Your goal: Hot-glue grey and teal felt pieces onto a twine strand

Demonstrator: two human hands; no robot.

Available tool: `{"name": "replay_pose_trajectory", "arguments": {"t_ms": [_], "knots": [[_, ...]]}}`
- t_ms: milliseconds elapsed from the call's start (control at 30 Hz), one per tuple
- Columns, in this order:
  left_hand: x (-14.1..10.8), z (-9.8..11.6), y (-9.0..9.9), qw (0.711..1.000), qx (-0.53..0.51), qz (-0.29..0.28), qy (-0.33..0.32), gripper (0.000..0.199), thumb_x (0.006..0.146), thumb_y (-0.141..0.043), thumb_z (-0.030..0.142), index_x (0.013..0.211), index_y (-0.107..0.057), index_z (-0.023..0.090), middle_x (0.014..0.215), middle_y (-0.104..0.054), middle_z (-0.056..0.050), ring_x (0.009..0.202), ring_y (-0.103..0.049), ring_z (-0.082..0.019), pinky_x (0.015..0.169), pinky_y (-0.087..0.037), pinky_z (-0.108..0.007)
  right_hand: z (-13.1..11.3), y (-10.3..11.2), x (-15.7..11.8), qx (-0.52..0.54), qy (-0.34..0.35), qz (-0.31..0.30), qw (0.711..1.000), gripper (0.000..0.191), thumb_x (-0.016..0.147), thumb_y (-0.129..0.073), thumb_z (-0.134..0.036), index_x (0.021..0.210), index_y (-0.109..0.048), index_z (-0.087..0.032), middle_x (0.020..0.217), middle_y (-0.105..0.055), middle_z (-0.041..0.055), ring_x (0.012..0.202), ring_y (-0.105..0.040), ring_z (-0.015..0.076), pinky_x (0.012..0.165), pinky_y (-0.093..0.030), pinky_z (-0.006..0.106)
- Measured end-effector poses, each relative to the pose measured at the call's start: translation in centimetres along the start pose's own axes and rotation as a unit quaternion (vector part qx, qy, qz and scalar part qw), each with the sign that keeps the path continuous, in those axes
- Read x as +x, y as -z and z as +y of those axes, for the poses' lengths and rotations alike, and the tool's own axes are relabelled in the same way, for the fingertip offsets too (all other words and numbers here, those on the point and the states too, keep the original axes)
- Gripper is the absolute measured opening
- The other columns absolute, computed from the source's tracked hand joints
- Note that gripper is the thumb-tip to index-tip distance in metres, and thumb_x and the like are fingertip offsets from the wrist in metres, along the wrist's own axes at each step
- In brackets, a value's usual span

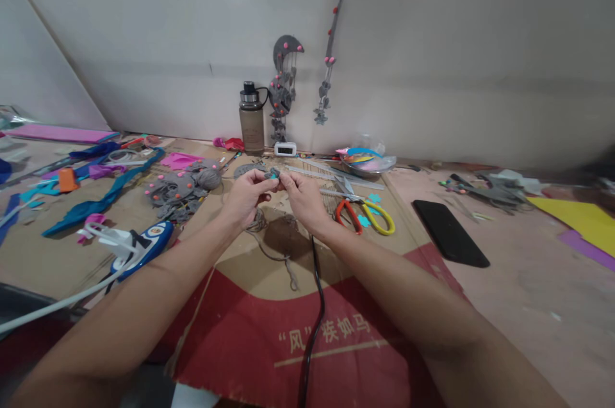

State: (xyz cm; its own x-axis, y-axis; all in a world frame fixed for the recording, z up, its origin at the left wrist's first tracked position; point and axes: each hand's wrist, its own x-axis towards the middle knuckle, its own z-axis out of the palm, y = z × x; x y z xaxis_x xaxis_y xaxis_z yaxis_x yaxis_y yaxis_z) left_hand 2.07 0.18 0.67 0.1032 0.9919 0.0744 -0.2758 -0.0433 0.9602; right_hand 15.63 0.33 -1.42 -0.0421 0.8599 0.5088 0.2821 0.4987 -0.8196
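Observation:
Between my fingertips, above the cardboard, is a small grey piece (271,174) with a bit of turquoise, perhaps felt; its exact shape is too small to tell. My left hand (250,195) pinches it from the left, and my right hand (302,196) pinches it from the right. Grey yarn (273,257) trails over the cardboard below my hands. Just right of my right hand lie scissors (365,212) with one red and one yellow handle. Small turquoise flower cut-outs (364,221) lie around them.
A red and tan cardboard sheet (230,331) covers the table, crossed by a black cable (317,305). Left are a blue-white iron (147,248) and a grey felt pile (182,187). A bottle (252,120) stands behind; a black phone (449,232) lies right. Grey garlands (283,84) hang on the wall.

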Motion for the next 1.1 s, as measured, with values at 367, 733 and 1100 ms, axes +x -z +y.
{"name": "replay_pose_trajectory", "arguments": {"t_ms": [367, 733, 1100], "knots": [[-0.3, 0.2, -0.6, 0.999, -0.015, 0.039, -0.023, 0.032, 0.053, -0.069, 0.012, 0.075, -0.046, 0.02, 0.065, -0.057, 0.006, 0.056, -0.056, -0.009, 0.049, -0.034, -0.018, -0.9, -0.2, -0.1, 0.01, -0.004, -0.045, 0.999, 0.033, 0.091, -0.041, -0.04, 0.071, -0.058, -0.019, 0.072, -0.062, 0.0002, 0.069, -0.055, 0.0138, 0.068, -0.039, 0.027], [-0.1, -0.1, -0.3, 0.996, 0.013, 0.07, -0.049, 0.033, 0.055, -0.065, 0.01, 0.081, -0.047, 0.021, 0.062, -0.052, 0.007, 0.052, -0.048, -0.007, 0.05, -0.034, -0.019, -1.1, -0.6, -0.3, 0.043, -0.036, -0.012, 0.998, 0.014, 0.081, -0.052, -0.031, 0.085, -0.058, -0.019, 0.074, -0.057, -0.0007, 0.063, -0.046, 0.012, 0.06, -0.037, 0.025], [-0.3, -0.4, 0.0, 0.981, 0.134, 0.053, -0.133, 0.029, 0.061, -0.063, 0.012, 0.086, -0.05, 0.018, 0.07, -0.054, 0.005, 0.058, -0.048, -0.007, 0.054, -0.036, -0.02, -1.2, -0.4, -0.1, 0.034, -0.054, 0.0, 0.998, 0.014, 0.077, -0.053, -0.03, 0.077, -0.058, -0.017, 0.065, -0.053, -0.0027, 0.057, -0.042, 0.0101, 0.056, -0.034, 0.024]]}}
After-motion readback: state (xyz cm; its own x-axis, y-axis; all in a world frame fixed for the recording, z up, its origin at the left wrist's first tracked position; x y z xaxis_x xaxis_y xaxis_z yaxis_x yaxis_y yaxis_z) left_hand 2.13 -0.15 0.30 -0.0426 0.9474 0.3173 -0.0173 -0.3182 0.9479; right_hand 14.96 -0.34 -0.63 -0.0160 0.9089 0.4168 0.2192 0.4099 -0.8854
